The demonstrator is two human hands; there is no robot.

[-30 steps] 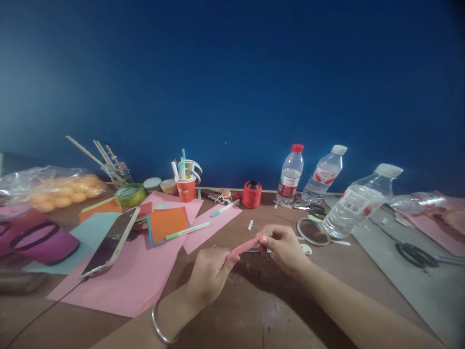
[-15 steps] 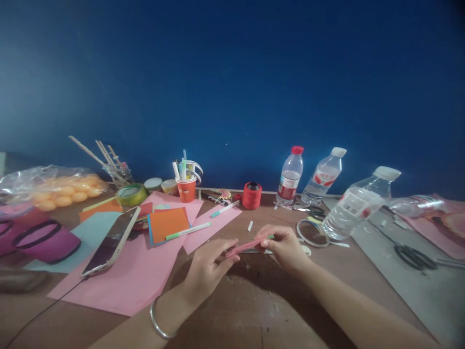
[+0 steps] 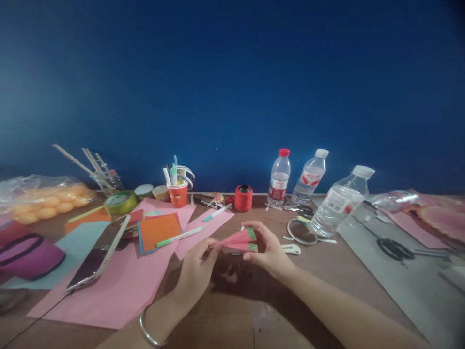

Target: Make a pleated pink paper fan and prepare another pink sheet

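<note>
A pleated pink paper fan [image 3: 238, 239] with green-coloured edges is held above the brown table, partly spread. My left hand [image 3: 199, 261] pinches its narrow, gathered end between thumb and fingers. At the wide end, my right hand [image 3: 269, 249] curves round the green edges, thumb below and fingers above. Just beyond my right hand lies a white-handled tool [image 3: 291, 249], its other end hidden behind the hand. A silver bangle [image 3: 148, 330] sits on my left wrist.
Pink paper sheets [image 3: 123, 286], a phone [image 3: 98, 252] and an orange card stack [image 3: 160, 230] lie left. A red cup of pens [image 3: 178, 195] and red thread spool [image 3: 243, 198] stand behind. At right are water bottles [image 3: 339, 203], a tape ring [image 3: 302, 231] and black-handled scissors [image 3: 394, 248].
The paper, folded flat and narrow before, is now fanned out wider at its right end. My right hand has shifted slightly left, and the whole view has moved a little.
</note>
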